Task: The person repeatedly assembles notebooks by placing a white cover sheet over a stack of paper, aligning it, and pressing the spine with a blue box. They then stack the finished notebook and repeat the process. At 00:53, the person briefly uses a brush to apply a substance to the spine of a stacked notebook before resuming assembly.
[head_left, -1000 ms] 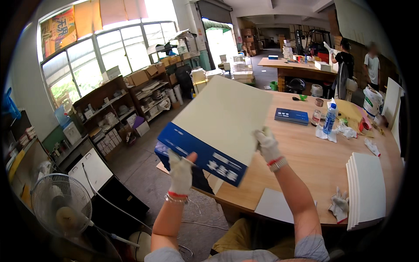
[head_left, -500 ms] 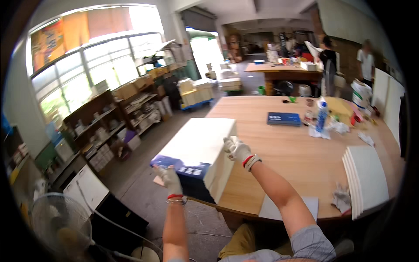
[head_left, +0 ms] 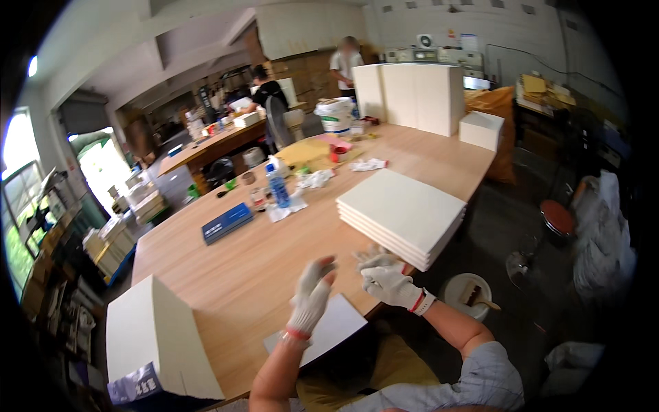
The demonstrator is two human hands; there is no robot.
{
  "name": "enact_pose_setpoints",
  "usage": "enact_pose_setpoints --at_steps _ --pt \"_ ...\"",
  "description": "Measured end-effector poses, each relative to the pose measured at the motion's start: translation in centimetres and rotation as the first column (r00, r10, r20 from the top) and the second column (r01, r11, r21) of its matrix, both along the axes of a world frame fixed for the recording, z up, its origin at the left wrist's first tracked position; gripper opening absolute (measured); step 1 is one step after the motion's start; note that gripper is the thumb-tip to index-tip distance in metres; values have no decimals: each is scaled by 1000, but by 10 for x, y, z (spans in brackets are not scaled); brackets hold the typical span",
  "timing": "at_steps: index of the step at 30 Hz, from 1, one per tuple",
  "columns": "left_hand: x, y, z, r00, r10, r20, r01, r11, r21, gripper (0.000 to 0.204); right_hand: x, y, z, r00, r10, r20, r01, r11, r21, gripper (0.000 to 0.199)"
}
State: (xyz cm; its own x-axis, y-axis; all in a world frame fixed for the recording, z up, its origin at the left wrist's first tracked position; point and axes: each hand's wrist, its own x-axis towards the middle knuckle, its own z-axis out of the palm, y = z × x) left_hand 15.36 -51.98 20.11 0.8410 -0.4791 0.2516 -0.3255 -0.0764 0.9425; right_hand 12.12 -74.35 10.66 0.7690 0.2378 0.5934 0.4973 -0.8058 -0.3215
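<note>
My left hand (head_left: 312, 296), in a white knit glove with bare fingertips, is raised over the near table edge. Its fingers stretch upward, holding nothing. My right hand (head_left: 390, 284), likewise gloved, is closed beside a loose crumpled glove (head_left: 373, 257); whether it grips anything is hidden. Below the hands lies a pale sheet (head_left: 340, 321). A stack of thick white slabs (head_left: 405, 206) sits just beyond my right hand. At the lower left stands a tall white block of stacked paper or books (head_left: 171, 329) with a dark blue cover (head_left: 135, 384), apart from both hands.
On the wooden table (head_left: 261, 254) are a blue book (head_left: 227, 223), a blue bottle (head_left: 277, 187), crumpled tissue and a white bucket (head_left: 335, 115). Tall white stacks (head_left: 419, 99) stand at the far right. A tub with a brush (head_left: 470, 295) and a red stool (head_left: 557, 218) are right of it. Two people are beyond.
The view has turned right. Both hands have left the tall block with the blue cover and are now at the near table edge, the right one beside the loose glove.
</note>
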Motion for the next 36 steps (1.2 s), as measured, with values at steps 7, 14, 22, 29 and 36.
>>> enact_pose_setpoints --at_steps 7,14,22,29,36 --pt "64 -204 -81 413 -357 -838 69 930 -362 61 -62 -39 -28 965 -9 -263 37 994 101 36" --pt "58 -225 -61 361 -255 -897 -88 948 -305 88 -80 -57 -32 961 21 -277 53 965 258 37" --pt "70 -232 -43 329 -371 -868 -209 868 -450 87 -82 -66 -40 939 43 -341 58 958 281 39" --pt "116 -258 -79 463 -246 -852 -365 823 -436 19 -66 -51 -36 865 189 -465 8 921 389 42" --pt "147 -124 -68 489 -522 -699 -236 692 -682 23 -28 -41 -9 864 475 -166 157 59 986 48"
